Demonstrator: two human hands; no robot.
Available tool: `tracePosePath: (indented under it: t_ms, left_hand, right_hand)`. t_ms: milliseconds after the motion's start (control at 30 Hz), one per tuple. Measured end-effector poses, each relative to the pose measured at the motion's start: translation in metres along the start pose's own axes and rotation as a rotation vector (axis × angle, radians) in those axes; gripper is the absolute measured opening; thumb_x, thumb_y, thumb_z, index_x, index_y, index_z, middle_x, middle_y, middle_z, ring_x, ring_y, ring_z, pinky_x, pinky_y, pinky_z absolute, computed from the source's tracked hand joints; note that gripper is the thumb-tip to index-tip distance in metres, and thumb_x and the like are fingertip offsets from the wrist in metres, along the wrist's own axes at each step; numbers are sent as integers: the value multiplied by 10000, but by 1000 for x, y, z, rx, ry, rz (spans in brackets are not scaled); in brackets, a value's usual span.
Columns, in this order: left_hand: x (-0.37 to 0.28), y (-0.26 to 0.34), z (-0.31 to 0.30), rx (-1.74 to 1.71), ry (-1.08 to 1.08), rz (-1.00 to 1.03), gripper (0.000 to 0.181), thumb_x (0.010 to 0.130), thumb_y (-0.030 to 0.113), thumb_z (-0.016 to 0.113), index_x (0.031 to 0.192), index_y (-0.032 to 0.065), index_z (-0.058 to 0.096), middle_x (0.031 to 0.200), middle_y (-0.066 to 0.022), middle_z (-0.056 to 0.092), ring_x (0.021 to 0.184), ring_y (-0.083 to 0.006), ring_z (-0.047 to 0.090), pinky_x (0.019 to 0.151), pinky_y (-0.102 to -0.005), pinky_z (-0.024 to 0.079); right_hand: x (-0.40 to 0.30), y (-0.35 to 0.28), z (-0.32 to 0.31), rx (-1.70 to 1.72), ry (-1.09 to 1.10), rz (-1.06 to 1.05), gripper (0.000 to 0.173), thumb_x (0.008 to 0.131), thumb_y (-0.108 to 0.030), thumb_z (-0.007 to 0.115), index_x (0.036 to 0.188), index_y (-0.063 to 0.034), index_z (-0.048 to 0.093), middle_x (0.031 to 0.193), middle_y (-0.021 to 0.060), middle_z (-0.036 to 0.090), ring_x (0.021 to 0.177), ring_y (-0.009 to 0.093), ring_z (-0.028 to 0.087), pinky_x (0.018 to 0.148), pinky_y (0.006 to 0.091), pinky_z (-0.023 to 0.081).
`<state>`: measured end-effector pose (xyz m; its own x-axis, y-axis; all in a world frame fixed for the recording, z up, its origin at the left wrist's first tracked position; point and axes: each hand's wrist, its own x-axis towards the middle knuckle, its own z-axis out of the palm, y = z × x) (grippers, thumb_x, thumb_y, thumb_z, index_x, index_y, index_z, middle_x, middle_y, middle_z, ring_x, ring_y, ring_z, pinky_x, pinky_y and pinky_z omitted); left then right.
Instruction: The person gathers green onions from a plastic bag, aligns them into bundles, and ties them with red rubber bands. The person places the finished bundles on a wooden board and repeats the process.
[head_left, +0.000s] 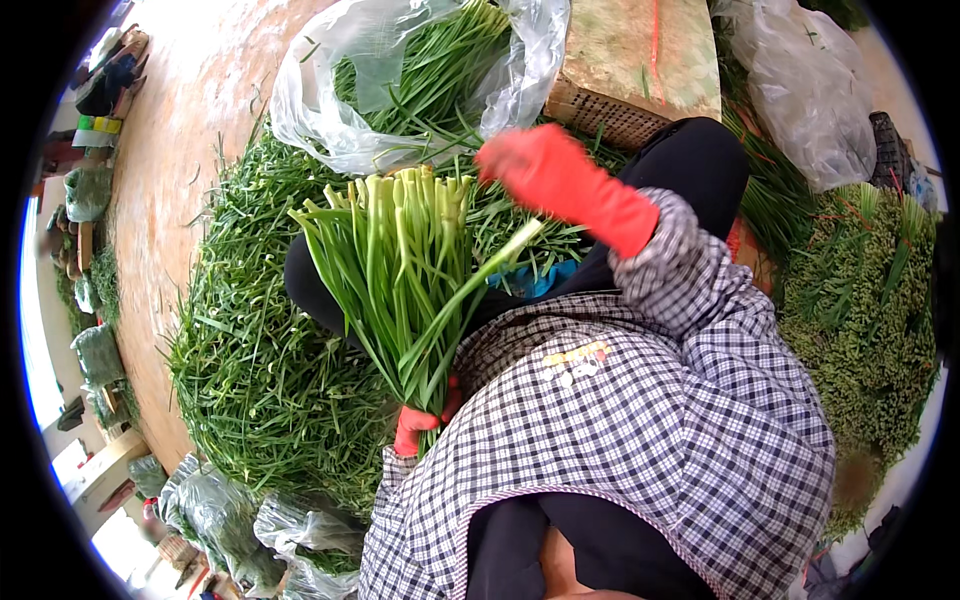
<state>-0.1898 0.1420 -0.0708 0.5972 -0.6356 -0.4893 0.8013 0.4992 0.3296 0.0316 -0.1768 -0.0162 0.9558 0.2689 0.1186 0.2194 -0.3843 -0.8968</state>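
Observation:
My left hand (421, 427), in a red rubber glove, grips the leafy lower end of a bunch of long green stems (409, 277). The thick pale cut ends of the bunch point up and away from me. One stem (495, 259) slants out to the right, apart from the others. Blurred by motion, my right hand (555, 180), also in a red glove, is just right of the cut ends. Its fingers are bent and blurred, so I cannot tell whether it holds anything. Beyond the bunch, a clear plastic bag (307, 112) contains more long green stems (442, 71).
A heap of loose green leaf trimmings (277, 360) lies at left on a worn wooden floor (157, 225). A board-topped crate (630, 67) stands ahead. Budded green bundles (862, 315) and a plastic bag (810, 90) are at right. Filled plastic bags (217, 517) sit lower left.

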Motion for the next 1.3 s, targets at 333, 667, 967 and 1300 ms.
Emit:
tracePosePath:
  t_ms: [333, 667, 967, 1300]
  left_hand:
    - [4, 4, 12, -123, -6, -16, 665, 590, 117, 747, 1185, -26, 485, 726, -74, 499, 641, -169, 471, 589, -304, 406]
    - [-8, -6, -11, -34, 25, -62, 681, 579, 114, 752, 1194, -23, 494, 811, -81, 533, 657, -170, 490, 605, -308, 419]
    - [-8, -3, -6, 18, 58, -45, 696, 569, 111, 757, 1203, -20, 502, 886, -87, 563, 672, -172, 507, 620, -312, 430]
    - [-8, -4, -14, 76, 107, 1, 712, 558, 107, 762, 1212, -17, 511, 971, -93, 597, 688, -173, 525, 636, -317, 443]
  right_hand:
    - [22, -33, 11, 153, -208, 247, 412, 874, -433, 553, 1046, -66, 629, 973, 75, 653, 1004, 208, 586, 899, 323, 428]
    - [10, -31, -27, 83, -27, -245, 182, 821, -274, 639, 897, -108, 649, 1321, 91, 488, 1225, 248, 451, 1059, 415, 319]
    - [14, -14, 6, -505, 305, -454, 147, 792, -193, 629, 710, -77, 592, 1198, 102, 575, 1158, 286, 493, 1050, 481, 258]
    - [54, -30, 9, 83, -481, -98, 415, 863, -400, 589, 1100, -61, 606, 1176, 104, 586, 1144, 246, 510, 988, 365, 376]
